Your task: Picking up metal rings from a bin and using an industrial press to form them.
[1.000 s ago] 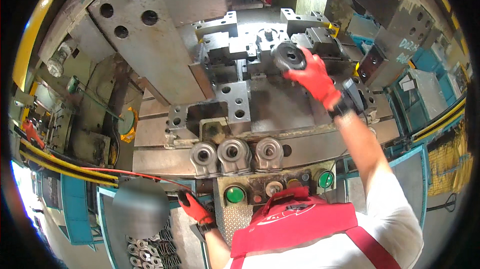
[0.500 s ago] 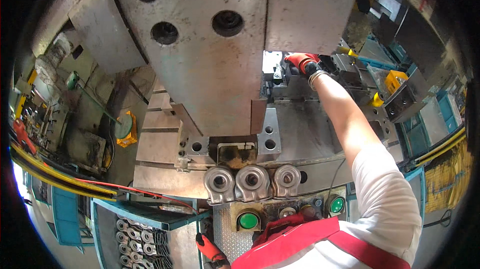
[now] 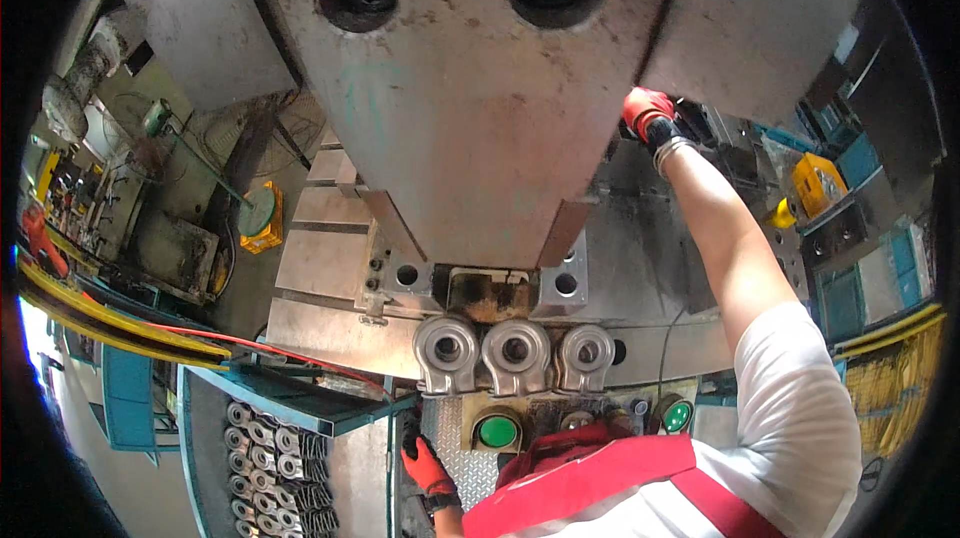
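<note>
My right hand point(image 3: 648, 114), in a red glove, reaches far forward beside the large steel press block point(image 3: 470, 128). Its fingers look curled, but their tips and anything in them are hidden at the block's edge. Low at the front, my left hand point(image 3: 430, 470) hangs in a red glove with dark fingertips, fingers apart and nothing visible in it. It is close to a blue frame point(image 3: 393, 428). Three ring-headed metal parts stand in a row on the near edge of the press bed: left part point(image 3: 446, 353), middle part point(image 3: 515, 355), right part point(image 3: 585, 356).
A green push button point(image 3: 496, 431) and another green button point(image 3: 677, 416) sit below the parts. At lower left, a blue-framed table point(image 3: 190, 438) carries several similar metal parts point(image 3: 262, 478). Yellow crates stand left point(image 3: 262, 220) and right point(image 3: 818, 184). A yellow rail point(image 3: 130, 328) crosses the left side.
The view has shifted, and the press block looks larger and lower. My right hand has moved from the bright gap to beside the block's right edge. My left hand is slightly higher and farther right.
</note>
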The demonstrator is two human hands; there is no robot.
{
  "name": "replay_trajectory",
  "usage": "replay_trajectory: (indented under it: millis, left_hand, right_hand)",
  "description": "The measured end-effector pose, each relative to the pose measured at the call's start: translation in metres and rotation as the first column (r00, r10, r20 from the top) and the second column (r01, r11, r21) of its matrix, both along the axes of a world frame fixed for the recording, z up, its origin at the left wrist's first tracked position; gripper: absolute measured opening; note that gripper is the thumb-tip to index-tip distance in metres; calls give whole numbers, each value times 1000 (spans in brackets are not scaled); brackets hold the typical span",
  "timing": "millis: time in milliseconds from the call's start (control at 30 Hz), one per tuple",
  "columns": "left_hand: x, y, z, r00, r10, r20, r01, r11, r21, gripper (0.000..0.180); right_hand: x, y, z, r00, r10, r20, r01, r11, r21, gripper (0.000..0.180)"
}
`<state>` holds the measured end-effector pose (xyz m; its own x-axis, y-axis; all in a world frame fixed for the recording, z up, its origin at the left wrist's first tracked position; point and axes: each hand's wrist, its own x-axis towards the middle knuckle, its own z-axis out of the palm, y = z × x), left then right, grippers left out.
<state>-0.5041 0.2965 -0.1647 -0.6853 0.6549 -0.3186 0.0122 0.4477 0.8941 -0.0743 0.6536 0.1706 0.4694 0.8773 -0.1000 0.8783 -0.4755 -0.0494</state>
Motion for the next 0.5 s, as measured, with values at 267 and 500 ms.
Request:
replay_trajectory:
  millis: [267, 500]
  left_hand:
    - [2, 2, -3, 968, -7, 252, -39, 984, 174, 34]
    - [-4, -49, -22, 991, -77, 112, 74, 997, 27, 26]
  right_hand:
    - [17, 12, -19, 952, -184, -244, 259, 911, 322, 78]
    - [52, 49, -43, 981, -25, -191, 74, 965, 251, 63]
